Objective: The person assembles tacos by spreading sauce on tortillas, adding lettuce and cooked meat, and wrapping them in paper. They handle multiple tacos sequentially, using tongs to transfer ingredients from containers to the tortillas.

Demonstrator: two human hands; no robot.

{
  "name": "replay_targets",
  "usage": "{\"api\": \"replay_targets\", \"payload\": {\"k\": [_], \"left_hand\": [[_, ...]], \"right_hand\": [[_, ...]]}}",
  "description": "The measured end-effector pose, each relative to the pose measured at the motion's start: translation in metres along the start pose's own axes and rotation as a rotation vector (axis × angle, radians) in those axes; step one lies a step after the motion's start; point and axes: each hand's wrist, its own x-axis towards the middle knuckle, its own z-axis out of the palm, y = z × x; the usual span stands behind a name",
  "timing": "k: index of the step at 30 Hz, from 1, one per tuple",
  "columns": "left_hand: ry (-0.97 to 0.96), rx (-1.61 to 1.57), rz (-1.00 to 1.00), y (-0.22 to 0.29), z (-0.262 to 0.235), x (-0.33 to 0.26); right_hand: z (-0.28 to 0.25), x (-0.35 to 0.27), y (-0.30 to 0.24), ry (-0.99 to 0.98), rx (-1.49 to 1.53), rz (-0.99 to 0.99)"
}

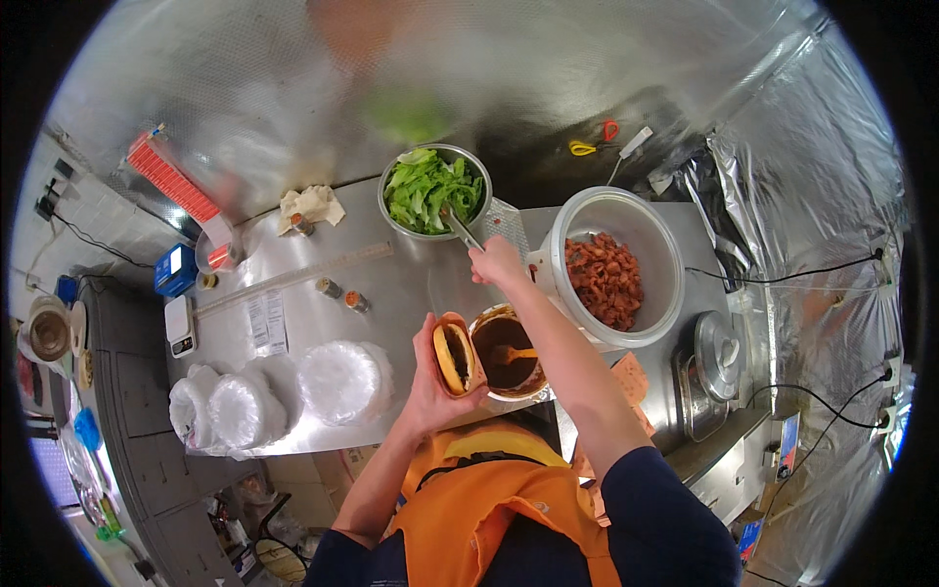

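Observation:
My left hand point(426, 389) is closed around a split bun point(451, 358) in a brown paper sleeve, its open side up and dark sauce showing inside. My right hand point(498, 262) grips the handle of metal tongs point(463, 231). Their tips reach into the chopped green lettuce point(426, 188) in a steel bowl point(484, 203) at the back. Just right of the bun, under my right forearm, stands a pot of dark brown sauce point(496, 370) with an orange-handled utensil point(513, 353) in it. Pieces of reddish-brown meat point(603, 281) lie in a large white pot point(672, 284) to the right.
Stacks of clear plastic bags or lids point(344, 383) line the table's front left. A long ruler point(293, 280), small spice jars point(356, 300) and a white scale point(181, 326) lie behind them. A metal lid point(717, 355) sits far right; scissors point(583, 148) hang at the back wall.

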Motion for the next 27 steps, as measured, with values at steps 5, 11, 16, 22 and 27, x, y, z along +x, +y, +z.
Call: {"api": "replay_targets", "payload": {"k": [5, 11, 16, 22, 27], "left_hand": [[0.012, -0.076, -0.061, -0.006, -0.01, 0.003], [0.176, -0.032, -0.021, -0.039, -0.017, 0.061], [0.304, 0.061, -0.113, -0.033, -0.032, 0.107], [0.342, 0.336, 0.329, -0.02, -0.017, 0.124], [0.258, 0.331, 0.419, -0.02, 0.008, 0.131]], "right_hand": [[-0.012, -0.044, 0.031, 0.038, 0.116, -0.096], [-0.048, -0.098, 0.026, 0.02, 0.221, -0.285], [-0.096, -0.215, 0.017, 0.01, 0.256, -0.38], [-0.09, -0.282, 0.056, 0.158, -0.024, -0.481], [-0.108, -0.303, 0.068, 0.091, 0.097, -0.31]]}}
